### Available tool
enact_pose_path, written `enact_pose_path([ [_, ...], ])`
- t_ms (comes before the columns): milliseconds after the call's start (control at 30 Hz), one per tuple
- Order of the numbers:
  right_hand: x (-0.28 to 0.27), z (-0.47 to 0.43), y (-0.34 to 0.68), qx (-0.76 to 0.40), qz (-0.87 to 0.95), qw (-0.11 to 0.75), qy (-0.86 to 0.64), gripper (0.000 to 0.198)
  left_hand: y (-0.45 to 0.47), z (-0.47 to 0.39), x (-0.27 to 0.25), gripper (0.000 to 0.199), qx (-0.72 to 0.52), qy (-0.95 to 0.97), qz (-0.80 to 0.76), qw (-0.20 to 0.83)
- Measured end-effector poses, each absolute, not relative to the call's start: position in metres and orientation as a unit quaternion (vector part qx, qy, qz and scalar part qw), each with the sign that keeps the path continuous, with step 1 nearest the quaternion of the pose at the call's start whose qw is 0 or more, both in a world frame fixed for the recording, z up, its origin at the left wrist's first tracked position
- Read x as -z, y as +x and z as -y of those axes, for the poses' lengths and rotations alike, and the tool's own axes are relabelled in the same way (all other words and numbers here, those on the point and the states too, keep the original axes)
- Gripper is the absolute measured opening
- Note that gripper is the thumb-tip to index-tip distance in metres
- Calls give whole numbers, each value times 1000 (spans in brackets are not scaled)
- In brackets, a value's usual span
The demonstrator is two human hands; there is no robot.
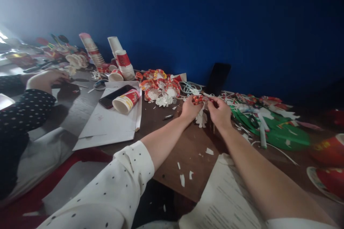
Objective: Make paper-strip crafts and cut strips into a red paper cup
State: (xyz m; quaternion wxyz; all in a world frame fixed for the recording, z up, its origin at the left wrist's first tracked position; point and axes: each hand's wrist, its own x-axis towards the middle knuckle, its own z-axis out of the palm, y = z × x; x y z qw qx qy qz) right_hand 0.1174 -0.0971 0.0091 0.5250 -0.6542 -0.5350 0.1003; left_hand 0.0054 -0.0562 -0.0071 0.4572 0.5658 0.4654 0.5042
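Observation:
Out over the brown table, my left hand (191, 109) is closed around a small red-and-white cut paper piece (199, 99), apparently from a paper cup. White paper petals (201, 118) hang below it. My right hand (220, 112) pinches at the right side of the same piece, fingertips close to the left hand's. A slim pale stick-like thing (206, 94) shows at the right fingertips; its kind is unclear. Just left of my hands lies a cluster of cut red-and-white paper cup flowers (161, 86).
Stacked paper cups (124, 65) stand at the back left. A paper cup (126, 101) and phone (107, 102) lie on white sheets (104, 125). A dark phone (218, 77) leans against the blue wall. Green discs (290, 136) and scraps lie right. A co-worker's hand (49, 78) is left.

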Motion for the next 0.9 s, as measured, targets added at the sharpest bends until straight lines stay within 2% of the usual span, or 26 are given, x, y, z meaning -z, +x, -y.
enact_pose_path([
  [433,-6,94,124,-53,555,494,-667,32,5,53,12,29,-485,599,-450,451],
  [900,-6,96,125,-66,569,495,-654,32,2,53,10,23,-487,596,-460,443],
])
